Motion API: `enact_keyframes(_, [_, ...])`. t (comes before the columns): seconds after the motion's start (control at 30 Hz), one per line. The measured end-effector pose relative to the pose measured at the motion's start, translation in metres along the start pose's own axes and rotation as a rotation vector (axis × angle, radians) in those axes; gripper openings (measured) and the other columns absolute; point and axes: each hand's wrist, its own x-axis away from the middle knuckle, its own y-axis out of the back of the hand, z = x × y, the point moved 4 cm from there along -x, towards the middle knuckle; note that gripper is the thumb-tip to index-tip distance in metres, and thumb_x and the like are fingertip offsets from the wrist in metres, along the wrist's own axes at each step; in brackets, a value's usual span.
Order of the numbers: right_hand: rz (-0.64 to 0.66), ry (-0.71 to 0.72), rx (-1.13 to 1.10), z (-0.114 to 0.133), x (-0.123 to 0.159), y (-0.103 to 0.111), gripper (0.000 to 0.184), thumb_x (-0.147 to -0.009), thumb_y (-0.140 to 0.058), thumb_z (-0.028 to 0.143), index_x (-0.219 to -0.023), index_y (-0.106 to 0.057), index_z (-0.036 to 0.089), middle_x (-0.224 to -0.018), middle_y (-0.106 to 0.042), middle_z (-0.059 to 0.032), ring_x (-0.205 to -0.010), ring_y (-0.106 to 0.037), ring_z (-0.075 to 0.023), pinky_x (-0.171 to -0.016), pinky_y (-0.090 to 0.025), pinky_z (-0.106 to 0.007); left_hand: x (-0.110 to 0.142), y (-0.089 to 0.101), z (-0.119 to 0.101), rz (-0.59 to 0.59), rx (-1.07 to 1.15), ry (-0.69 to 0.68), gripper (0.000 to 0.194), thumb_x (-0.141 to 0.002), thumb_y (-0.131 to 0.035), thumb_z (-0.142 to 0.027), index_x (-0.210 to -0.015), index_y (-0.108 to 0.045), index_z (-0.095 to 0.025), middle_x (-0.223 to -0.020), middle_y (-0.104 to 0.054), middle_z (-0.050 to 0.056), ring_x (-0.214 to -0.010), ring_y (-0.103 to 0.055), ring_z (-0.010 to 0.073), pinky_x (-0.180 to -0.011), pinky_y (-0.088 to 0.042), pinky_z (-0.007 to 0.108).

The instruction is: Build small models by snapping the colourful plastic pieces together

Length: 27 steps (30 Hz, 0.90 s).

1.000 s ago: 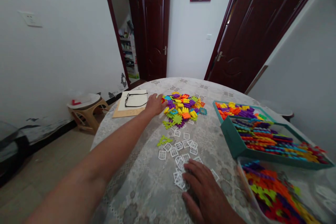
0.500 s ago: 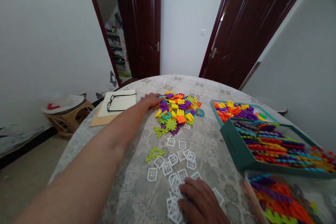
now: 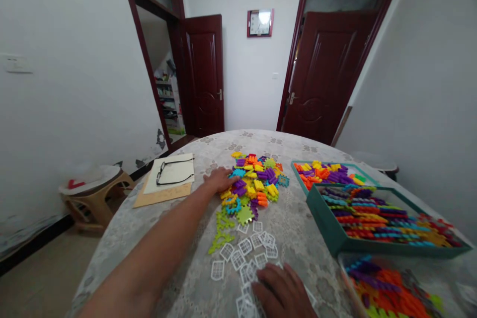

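Patterned tablecloth (image 3: 294, 238) under colourful pieces (image 3: 251, 191); dark red doors (image 3: 328, 74) beyond.

Left hand (image 3: 219, 180) is touching the left edge of the coloured pile (image 3: 253, 181); right hand (image 3: 283, 290) is covering some white pieces (image 3: 237, 260), contact unclear. Glasses (image 3: 160, 171) are lying on paper (image 3: 173, 171), left of the pile. At right, green box (image 3: 323, 223) and clear tub (image 3: 351, 285) are holding coloured parts (image 3: 367, 218).

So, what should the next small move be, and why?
Probably a light sweep of the right hand to gather the white window pieces: they lie scattered beside and beyond its fingers, while the left hand is at the coloured pile's left edge.
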Motion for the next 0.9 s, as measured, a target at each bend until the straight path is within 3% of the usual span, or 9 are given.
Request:
enact_keyframes(0.17, [-0.054,0.038,0.06,-0.005,-0.004,-0.005,0.03,-0.094,-0.07,0.036,-0.124,-0.067,0.035,-0.126,-0.076,-0.0016,-0.116,-0.072,-0.0261,-0.105,-0.054,-0.041,0.049,-0.003,-0.018,-0.011,0.003,0.023,0.071,-0.09,-0.039,-0.081,-0.142,-0.063,-0.04,-0.158,-0.053,0.01,-0.144,-0.046,0.044,-0.112,-0.034,0.074])
enact_keyframes(0.27, [-0.04,-0.01,0.062,-0.01,-0.009,-0.003,0.039,-0.088,-0.075,0.046,-0.124,-0.067,0.034,-0.127,-0.075,-0.0023,-0.116,-0.071,-0.0279,-0.106,-0.052,-0.043,0.079,-0.004,-0.031,-0.023,0.007,0.041,0.064,-0.091,-0.04,-0.077,-0.138,-0.066,-0.043,-0.155,-0.055,0.01,-0.143,-0.047,0.0435,-0.11,-0.034,0.077])
enact_keyframes(0.47, [-0.044,-0.135,0.048,-0.009,-0.014,0.001,0.036,-0.088,-0.074,0.035,-0.123,-0.065,0.034,-0.13,-0.073,-0.0034,-0.12,-0.067,-0.0287,-0.107,-0.048,-0.047,0.13,-0.013,-0.056,-0.05,0.027,0.133,0.063,-0.091,-0.039,-0.074,-0.136,-0.067,-0.04,-0.149,-0.058,0.014,-0.14,-0.048,0.0447,-0.104,-0.035,0.08])
enact_keyframes(0.67, [-0.06,-0.272,0.035,-0.005,-0.017,0.005,0.031,-0.092,-0.07,0.032,-0.122,-0.066,0.031,-0.132,-0.07,-0.0066,-0.124,-0.064,-0.0313,-0.111,-0.045,-0.053,0.168,-0.016,-0.074,-0.079,0.073,0.258,0.07,-0.093,-0.035,-0.075,-0.146,-0.058,-0.035,-0.146,-0.06,0.019,-0.138,-0.052,0.0452,-0.104,-0.04,0.073])
enact_keyframes(0.8, [-0.048,-0.412,-0.011,0.0,-0.025,0.021,0.025,-0.093,-0.065,0.021,-0.117,-0.07,0.028,-0.127,-0.071,-0.0084,-0.123,-0.063,-0.0312,-0.114,-0.041,-0.054,0.189,-0.016,-0.085,-0.09,0.099,0.254,0.068,-0.096,-0.033,-0.071,-0.143,-0.059,-0.029,-0.14,-0.064,0.02,-0.131,-0.059,0.0429,-0.1,-0.047,0.064])
enact_keyframes(0.9, [0.03,-0.49,-0.048,0.003,-0.033,0.036,0.027,-0.096,-0.059,0.015,-0.118,-0.072,0.024,-0.129,-0.069,-0.01,-0.126,-0.06,-0.0295,-0.116,-0.038,-0.052,0.205,-0.016,-0.095,-0.11,0.119,0.181,0.061,-0.1,-0.034,-0.065,-0.14,-0.06,-0.026,-0.137,-0.068,0.018,-0.128,-0.064,0.0363,-0.103,-0.05,0.052])
